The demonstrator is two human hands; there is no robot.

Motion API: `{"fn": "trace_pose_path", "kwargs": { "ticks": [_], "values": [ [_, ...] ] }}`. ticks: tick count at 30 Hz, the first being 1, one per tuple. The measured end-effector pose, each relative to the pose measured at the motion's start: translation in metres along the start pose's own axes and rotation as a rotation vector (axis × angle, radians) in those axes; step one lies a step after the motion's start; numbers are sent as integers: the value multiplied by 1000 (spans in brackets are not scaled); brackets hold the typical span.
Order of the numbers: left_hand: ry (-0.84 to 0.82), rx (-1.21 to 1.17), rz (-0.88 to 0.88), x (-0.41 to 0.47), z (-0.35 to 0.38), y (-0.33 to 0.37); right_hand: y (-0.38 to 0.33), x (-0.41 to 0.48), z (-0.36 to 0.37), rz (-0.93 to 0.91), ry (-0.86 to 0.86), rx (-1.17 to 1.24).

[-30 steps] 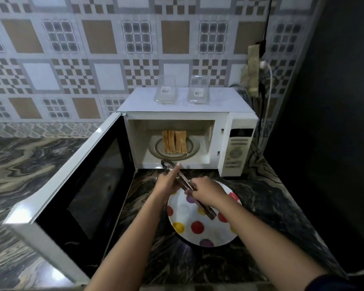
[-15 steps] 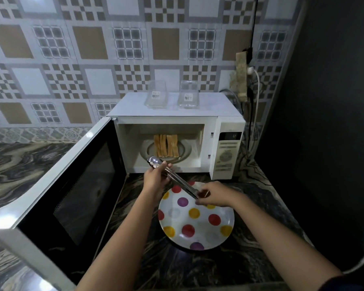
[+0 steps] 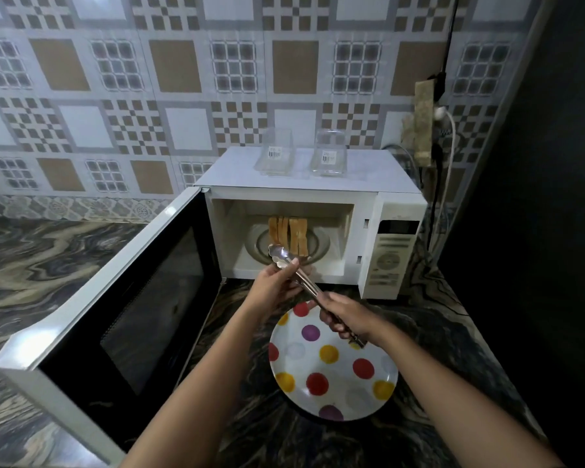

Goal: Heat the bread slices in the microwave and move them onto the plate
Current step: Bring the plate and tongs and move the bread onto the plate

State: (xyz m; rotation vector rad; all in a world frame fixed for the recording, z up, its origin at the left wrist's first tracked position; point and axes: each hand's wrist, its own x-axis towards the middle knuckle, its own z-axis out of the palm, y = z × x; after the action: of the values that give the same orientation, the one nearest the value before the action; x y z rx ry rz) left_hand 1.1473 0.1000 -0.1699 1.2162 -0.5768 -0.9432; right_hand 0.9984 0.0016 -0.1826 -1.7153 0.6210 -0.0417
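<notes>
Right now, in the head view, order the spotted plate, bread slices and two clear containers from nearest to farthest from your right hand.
1. Spotted plate: just below the right hand, which grips the tongs.
2. Bread slices: ahead, inside the open microwave.
3. Left clear container and right clear container: farthest, on the microwave's top; too close to rank.

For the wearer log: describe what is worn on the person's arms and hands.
The left hand and right hand wear no gloves, and no ring, watch or bracelet shows on them or at the wrists. Both arms are bare down to the picture's lower edge, with no sleeve in view.
</notes>
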Motion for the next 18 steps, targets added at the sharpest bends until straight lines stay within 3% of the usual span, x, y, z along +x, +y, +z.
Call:
{"fn": "trace_pose_path", "kwargs": {
  "ticks": [6,8,10,14,18],
  "values": [
    [242,624,136,20,-38,-33,11,30,-3,39,240,-163],
    [231,918,177,23,-61,-55,10,35,3,14,294,-223],
    [161,1136,112,28,-82,-76,6,46,14,19,350,-292],
    [180,1463,-75,26,-105,-107,-2,74,39,67,484,-502],
    [204,1567,-7,26,-113,-118,-13,104,63,171,597,-523]
  ]
}}
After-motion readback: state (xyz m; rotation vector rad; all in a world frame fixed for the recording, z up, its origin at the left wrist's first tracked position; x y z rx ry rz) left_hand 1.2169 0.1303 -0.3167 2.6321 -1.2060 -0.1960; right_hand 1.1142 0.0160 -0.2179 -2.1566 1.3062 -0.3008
